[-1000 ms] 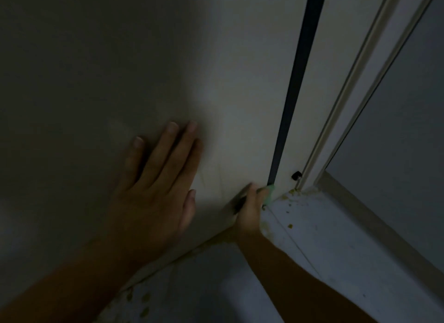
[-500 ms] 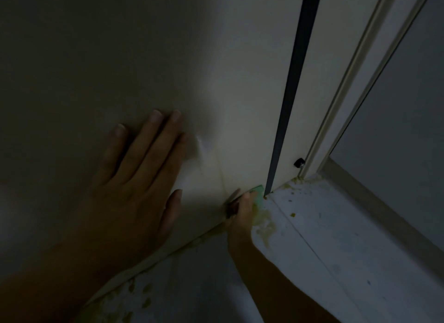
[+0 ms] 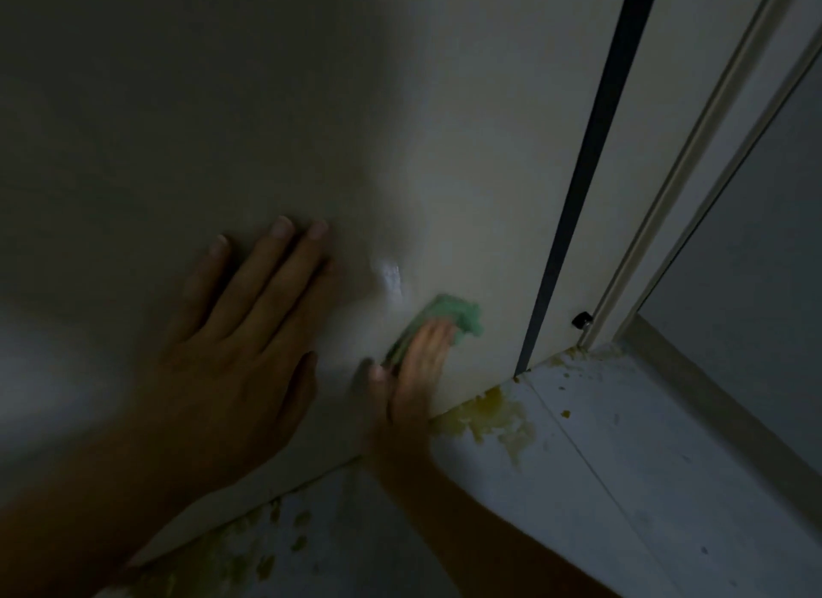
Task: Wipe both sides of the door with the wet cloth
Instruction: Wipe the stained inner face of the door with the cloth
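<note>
The door point(image 3: 445, 152) has a dark strip point(image 3: 591, 152) down its edge; the green cloth point(image 3: 458, 315) is low on the door, just left of the strip, and the right hand point(image 3: 413, 375) presses it flat with straight fingers. The left hand point(image 3: 240, 330) lies flat and spread on the door, farther left of the strip, holding nothing. To wipe well, I think: push firmly, rub in long rows up to the strip, and stay off the yellow mess point(image 3: 489, 419) at the strip's foot.

Left hand point(image 3: 235, 344) flat on door point(image 3: 311, 108); right hand point(image 3: 409, 375) presses green cloth point(image 3: 458, 315) there
</note>
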`<state>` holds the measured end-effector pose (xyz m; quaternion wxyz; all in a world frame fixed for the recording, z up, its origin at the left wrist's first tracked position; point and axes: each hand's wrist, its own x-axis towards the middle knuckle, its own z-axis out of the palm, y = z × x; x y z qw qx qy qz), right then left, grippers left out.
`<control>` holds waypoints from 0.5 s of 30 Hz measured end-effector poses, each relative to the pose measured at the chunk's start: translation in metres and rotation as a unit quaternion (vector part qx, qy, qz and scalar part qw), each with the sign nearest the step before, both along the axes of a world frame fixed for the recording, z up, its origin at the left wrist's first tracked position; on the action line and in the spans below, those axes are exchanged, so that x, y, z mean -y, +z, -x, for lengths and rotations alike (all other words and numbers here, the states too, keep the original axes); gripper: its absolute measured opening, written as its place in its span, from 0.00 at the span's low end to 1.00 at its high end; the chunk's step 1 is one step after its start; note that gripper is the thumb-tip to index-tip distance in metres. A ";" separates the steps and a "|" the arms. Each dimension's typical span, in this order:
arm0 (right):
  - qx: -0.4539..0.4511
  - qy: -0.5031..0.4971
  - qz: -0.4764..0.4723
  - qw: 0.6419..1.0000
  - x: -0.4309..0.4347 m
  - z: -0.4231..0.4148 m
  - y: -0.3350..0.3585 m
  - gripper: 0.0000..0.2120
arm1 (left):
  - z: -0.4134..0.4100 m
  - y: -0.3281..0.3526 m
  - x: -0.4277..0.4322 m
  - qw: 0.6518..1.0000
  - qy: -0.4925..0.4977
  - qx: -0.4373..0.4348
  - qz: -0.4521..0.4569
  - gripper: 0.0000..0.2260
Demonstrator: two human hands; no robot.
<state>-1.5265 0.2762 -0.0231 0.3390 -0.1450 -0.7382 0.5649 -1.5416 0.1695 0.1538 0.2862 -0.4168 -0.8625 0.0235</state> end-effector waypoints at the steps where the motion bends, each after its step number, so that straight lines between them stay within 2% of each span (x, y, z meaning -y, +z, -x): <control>1: 0.040 0.015 0.041 0.998 -0.002 -0.006 -0.007 0.34 | 0.001 0.000 0.006 0.999 -0.002 -0.023 0.023 0.30; 3: 0.128 0.029 0.099 0.986 -0.001 -0.018 -0.010 0.34 | 0.002 -0.001 0.018 0.998 0.009 -0.047 0.050 0.30; 4: 0.135 0.029 0.109 0.984 0.001 -0.017 -0.002 0.35 | 0.000 0.002 0.022 0.997 0.007 -0.047 0.052 0.30; 6: 0.050 0.000 0.121 0.991 0.005 -0.004 0.036 0.35 | 0.000 0.004 0.026 0.997 0.018 -0.063 0.048 0.30; 8: -0.058 -0.014 0.043 0.997 0.009 0.011 0.074 0.36 | 0.001 0.006 0.031 0.995 0.025 -0.077 0.056 0.30; 10: -0.107 -0.014 -0.045 0.993 0.009 0.019 0.086 0.34 | 0.003 0.008 0.037 0.994 0.031 -0.083 0.059 0.29; 12: -0.087 0.000 -0.083 0.993 0.005 0.012 0.074 0.34 | 0.002 0.010 0.041 0.994 0.035 -0.083 0.056 0.29; 15: 0.002 0.038 -0.088 0.995 0.001 -0.014 0.045 0.33 | 0.000 0.016 0.048 0.995 0.044 -0.089 0.031 0.29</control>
